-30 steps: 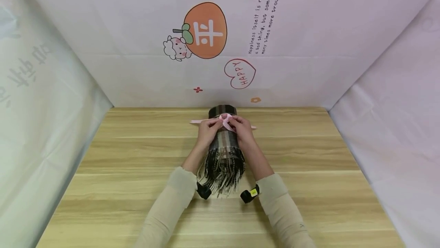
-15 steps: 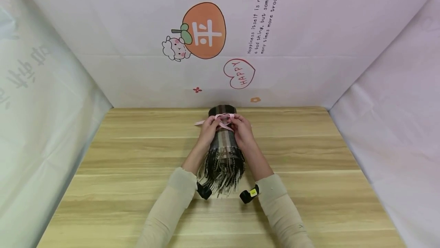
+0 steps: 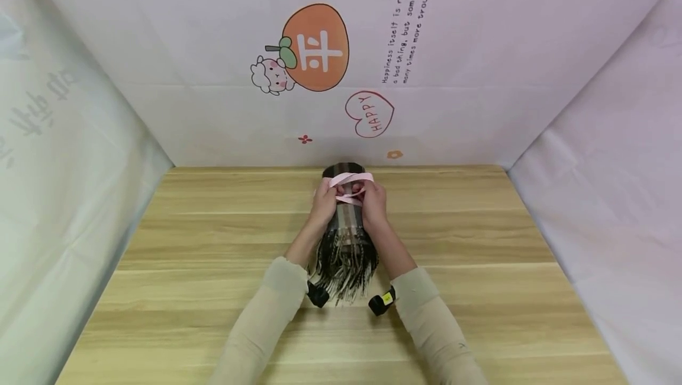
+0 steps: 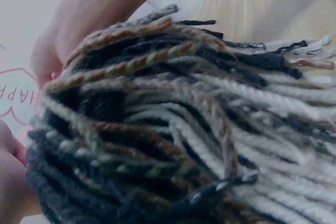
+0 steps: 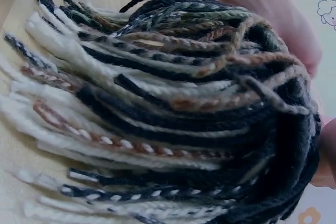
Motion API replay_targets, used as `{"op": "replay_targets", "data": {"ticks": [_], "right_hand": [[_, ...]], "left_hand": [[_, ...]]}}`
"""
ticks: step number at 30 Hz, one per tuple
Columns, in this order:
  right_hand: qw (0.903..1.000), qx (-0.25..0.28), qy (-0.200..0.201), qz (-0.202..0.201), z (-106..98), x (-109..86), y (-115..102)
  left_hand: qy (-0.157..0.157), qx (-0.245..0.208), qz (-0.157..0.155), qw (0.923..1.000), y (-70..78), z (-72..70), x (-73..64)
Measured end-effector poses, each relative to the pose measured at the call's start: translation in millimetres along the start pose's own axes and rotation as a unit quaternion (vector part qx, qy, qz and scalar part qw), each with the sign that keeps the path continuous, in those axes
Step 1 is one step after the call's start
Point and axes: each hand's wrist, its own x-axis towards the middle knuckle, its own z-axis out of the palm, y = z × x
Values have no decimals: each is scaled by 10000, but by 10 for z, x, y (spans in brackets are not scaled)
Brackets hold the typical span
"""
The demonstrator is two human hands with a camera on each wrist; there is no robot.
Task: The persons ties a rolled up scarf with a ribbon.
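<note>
A rolled plaid scarf (image 3: 348,217) in black, grey and brown lies on the table, its fringe (image 3: 346,266) toward the person. Across the roll's far part runs a pink ribbon (image 3: 351,177), with loops between the two hands. My left hand (image 3: 322,200) pinches the ribbon at the roll's left side. On the right side, my right hand (image 3: 375,201) pinches it too. Both wrist views are mostly filled by the fringe (image 4: 157,103), a mix of black, white and brown twisted strands; the fingertips are hidden there.
The wood-grain table (image 3: 213,243) meets a printed white backdrop (image 3: 453,106) just behind the roll. White sheets hang at the left (image 3: 80,166) and right. Black wrist cameras (image 3: 381,302) sit under both forearms, near the fringe.
The ribbon's loops have widened between the hands as they pull slightly apart. The ribbon tails that stuck out at both sides no longer show. The scarf roll stays in place.
</note>
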Motion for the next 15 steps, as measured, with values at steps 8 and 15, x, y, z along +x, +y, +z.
{"op": "replay_targets", "data": {"ticks": [8,15], "right_hand": [[9895,1186,1,820,-183,79,-80],[9669,1986,43,1604,-441,173,-178]], "left_hand": [[350,-2255,-808,9702,-64,-199,24],[482,-4130,-1640,8945,-59,-405,25]]}}
